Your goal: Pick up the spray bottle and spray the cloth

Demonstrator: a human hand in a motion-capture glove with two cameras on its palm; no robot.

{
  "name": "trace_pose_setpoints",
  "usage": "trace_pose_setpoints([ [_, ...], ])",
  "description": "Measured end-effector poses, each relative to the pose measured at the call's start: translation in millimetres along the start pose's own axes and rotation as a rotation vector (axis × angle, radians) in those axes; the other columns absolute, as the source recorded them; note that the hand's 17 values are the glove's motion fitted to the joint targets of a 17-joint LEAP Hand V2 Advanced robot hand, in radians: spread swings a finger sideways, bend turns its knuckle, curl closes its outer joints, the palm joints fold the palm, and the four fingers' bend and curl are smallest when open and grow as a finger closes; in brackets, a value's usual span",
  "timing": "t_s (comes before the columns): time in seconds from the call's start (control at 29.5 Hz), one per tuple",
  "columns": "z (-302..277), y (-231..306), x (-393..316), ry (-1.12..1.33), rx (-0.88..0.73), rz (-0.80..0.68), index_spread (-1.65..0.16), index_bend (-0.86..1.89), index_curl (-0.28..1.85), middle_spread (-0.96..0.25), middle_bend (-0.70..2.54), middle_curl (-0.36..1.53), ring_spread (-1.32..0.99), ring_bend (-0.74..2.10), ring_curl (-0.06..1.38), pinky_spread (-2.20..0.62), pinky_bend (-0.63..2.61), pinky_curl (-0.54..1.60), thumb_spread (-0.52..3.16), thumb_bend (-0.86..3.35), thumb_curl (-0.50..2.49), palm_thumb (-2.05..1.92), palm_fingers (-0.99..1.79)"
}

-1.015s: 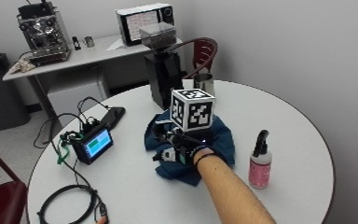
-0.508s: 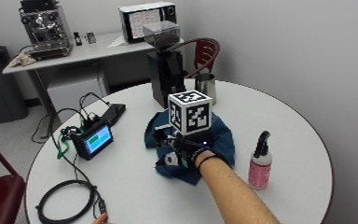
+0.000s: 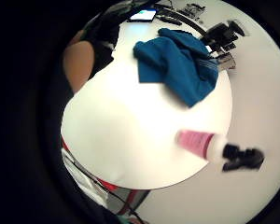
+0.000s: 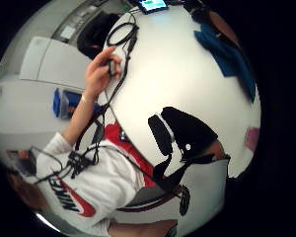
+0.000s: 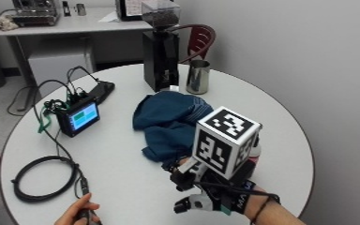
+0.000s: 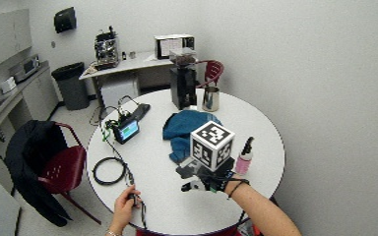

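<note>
Fingers of the black-gloved right hand point(image 5: 221, 199) cannot be made out in any view, so whether they are spread or curled cannot be told; the hand hangs above the round white tabletop point(image 5: 123, 173) near its edge closest to the person, holding nothing that shows. Just beside that hand, toward the tabletop's wall-side edge, a spray bottle with a pink body and black trigger head point(image 6: 244, 156) stands upright, apart from the glove. From the palm's little-finger side the same bottle point(image 3: 210, 147) shows on bare white surface, with the crumpled dark blue cloth point(image 3: 182, 65) lying well apart from it.

That cloth point(image 5: 168, 119) sits bunched around the middle of the tabletop, its near end close to the gloved hand. Behind the cloth, near the far edge, a tall black grinder with a clear hopper point(image 5: 161, 56) stands upright, and a shiny steel cup point(image 5: 197, 76) stands just beside it. Toward the opposite edge from the wall sits a small black device with a lit blue-green screen point(image 5: 80, 117). A coiled black cable point(image 5: 40, 178) lies near the person's bare left hand point(image 5: 80, 215), which pinches the cable's end at the near edge.
</note>
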State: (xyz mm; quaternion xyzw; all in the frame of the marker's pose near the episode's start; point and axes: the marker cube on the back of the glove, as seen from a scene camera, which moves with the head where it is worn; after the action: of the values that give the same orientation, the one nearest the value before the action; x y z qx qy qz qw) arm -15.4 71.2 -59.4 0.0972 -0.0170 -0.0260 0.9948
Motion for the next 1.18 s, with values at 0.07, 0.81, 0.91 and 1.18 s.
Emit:
trace_pose_setpoints([
  [0.07,0,18,-8,-0.047,0.041,-0.026,-0.37,0.14,0.22,-0.04,0.31,0.34,0.01,0.29,0.29,0.19,0.39,0.31,1.12,0.06,0.24,0.61,0.56],
  [0.81,1,58,153,-0.760,0.454,0.149,-0.35,0.13,0.25,-0.05,0.27,0.36,-0.02,0.31,0.32,0.16,0.33,0.33,1.12,-0.01,0.28,0.66,0.69],
  [0.91,7,45,168,-0.813,0.460,0.152,-0.35,0.13,0.25,-0.06,0.27,0.36,-0.03,0.31,0.33,0.16,0.33,0.33,1.09,-0.01,0.29,0.69,0.69],
  [1.18,47,8,187,-0.991,0.348,0.046,-0.35,0.12,0.25,-0.07,0.25,0.37,-0.04,0.28,0.33,0.16,0.35,0.35,1.03,-0.02,0.31,0.72,0.67],
])
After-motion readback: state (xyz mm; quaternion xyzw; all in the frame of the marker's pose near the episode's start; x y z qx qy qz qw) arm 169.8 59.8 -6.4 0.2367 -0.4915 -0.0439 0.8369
